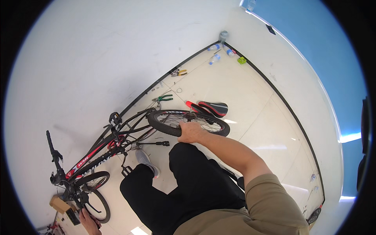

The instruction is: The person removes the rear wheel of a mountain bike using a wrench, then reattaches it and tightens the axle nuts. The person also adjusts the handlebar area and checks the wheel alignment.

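A black and red bicycle (pixel 98 154) leans against the white wall, its seat post bare. My right hand (pixel 190 132) is closed over the top of the rear wheel (pixel 168 122), fingers curled around the tyre. My left hand (pixel 89 221) is at the lower left edge, right beside the front wheel (pixel 102 203) and a small black part. It is partly cut off, so its grip is unclear. My black-trousered legs and a grey shoe (pixel 147 160) sit between the two wheels.
A black and red saddle (pixel 214 107) lies on the tiled floor behind the rear wheel. Green-handled pliers (pixel 164 98) and yellow-handled pliers (pixel 179 72) lie along the wall. Several water bottles (pixel 214 58) and a green object (pixel 241 60) sit in the corner. A cardboard box (pixel 58 203) is by the front wheel.
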`<state>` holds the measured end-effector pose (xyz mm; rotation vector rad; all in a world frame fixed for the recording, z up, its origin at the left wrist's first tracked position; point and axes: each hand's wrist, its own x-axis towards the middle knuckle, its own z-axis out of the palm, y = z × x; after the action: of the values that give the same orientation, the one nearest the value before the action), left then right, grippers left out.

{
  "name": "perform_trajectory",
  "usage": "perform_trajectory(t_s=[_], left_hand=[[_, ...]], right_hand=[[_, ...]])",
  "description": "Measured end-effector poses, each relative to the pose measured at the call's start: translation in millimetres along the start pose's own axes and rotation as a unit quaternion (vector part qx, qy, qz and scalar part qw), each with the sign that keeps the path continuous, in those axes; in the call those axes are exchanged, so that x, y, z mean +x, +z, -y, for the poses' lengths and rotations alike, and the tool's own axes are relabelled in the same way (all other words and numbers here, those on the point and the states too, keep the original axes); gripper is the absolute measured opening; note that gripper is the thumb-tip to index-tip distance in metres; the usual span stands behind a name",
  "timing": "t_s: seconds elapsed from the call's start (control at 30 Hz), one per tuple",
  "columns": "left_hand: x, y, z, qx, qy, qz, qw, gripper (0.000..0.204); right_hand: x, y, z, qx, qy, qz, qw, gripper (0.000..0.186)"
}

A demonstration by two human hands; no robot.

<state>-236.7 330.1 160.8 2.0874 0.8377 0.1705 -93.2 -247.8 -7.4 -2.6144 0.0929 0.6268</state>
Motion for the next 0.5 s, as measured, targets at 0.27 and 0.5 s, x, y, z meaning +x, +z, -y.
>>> perform_trajectory(t_s=[0.27,0.5], left_hand=[[13.0,-9.6,5.4,0.007,-0.038,-0.005,0.999,0.041],[16.2,-13.5,6.8,0.009,-0.027,0.019,0.999,0.033]], right_hand=[[-16.1,29.8,-13.1,0.084,0.064,-0.008,0.994,0.06],[-24.3,34.9,-20.3,0.075,0.041,-0.045,0.995,0.059]])
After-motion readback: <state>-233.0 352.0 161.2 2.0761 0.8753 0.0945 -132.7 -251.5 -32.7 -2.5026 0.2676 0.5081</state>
